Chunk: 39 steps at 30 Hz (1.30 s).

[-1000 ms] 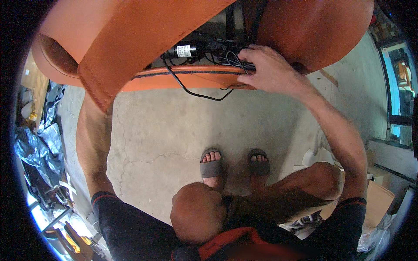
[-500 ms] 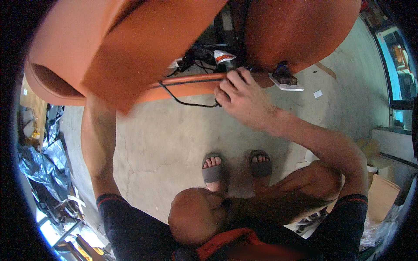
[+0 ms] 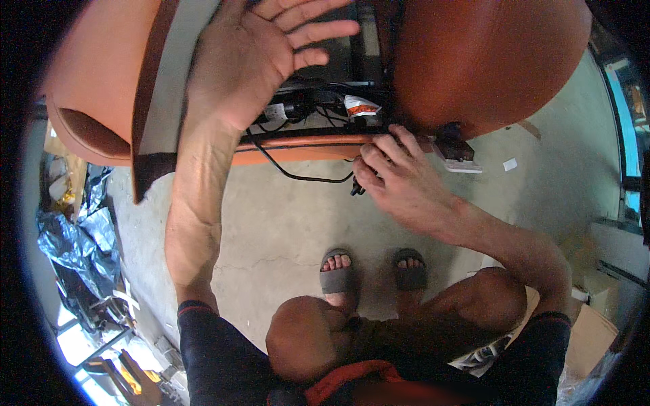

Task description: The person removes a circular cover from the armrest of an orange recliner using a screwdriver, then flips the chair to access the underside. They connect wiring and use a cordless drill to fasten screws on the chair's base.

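Cable hangs in a loop just left of the right hand, its length running sideways under the chair's orange edge; those fingers pinch at its plug end, while the left hand is spread flat, farther up
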Available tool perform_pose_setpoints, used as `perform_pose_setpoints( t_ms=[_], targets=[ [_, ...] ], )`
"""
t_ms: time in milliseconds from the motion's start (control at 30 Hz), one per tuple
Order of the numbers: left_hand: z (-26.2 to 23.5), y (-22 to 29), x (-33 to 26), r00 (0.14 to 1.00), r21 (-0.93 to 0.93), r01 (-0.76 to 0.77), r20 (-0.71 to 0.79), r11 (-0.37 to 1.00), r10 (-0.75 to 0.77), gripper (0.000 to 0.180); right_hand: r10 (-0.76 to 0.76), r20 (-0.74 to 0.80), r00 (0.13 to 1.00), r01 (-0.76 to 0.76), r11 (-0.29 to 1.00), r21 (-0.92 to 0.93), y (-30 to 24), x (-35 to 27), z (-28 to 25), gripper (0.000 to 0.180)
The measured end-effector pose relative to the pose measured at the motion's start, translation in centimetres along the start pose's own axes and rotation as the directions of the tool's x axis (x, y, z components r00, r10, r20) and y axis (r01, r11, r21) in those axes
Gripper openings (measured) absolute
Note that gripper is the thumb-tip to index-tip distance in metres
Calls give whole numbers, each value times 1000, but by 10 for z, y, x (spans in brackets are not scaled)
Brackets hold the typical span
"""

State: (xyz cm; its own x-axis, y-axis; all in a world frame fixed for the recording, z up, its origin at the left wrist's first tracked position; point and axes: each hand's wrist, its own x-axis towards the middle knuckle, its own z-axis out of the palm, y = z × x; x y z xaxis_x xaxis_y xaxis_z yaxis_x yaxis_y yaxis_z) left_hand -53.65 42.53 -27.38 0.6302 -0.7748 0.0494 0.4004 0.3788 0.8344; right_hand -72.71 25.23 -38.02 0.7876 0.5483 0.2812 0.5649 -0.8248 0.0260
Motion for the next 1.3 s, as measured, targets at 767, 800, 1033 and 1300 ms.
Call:
perform_pose_setpoints(
  t_ms=[767, 800, 1033, 1300],
  targets=[
    [-44, -162, -157, 983, 998, 32, -41, 57, 178, 30, 136, 727, 673, -433, 869, 238, 53, 32, -77, 34],
    [-32, -148, -155, 981, 992, 12, -37, 126, 193, 26, 62, 714, 697, -394, 866, 310, 51, 35, -87, 32],
    [26, -53, -162, 584, 689, 660, -220, 299, -782, 41, -311, 698, 645, -204, 810, 550, 30, 61, -204, 31],
    [114, -34, -242, 638, 747, 665, -555, 18, -534, 50, -36, 477, 878, -330, 676, 659, -14, 49, -342, 27]
  ],
)
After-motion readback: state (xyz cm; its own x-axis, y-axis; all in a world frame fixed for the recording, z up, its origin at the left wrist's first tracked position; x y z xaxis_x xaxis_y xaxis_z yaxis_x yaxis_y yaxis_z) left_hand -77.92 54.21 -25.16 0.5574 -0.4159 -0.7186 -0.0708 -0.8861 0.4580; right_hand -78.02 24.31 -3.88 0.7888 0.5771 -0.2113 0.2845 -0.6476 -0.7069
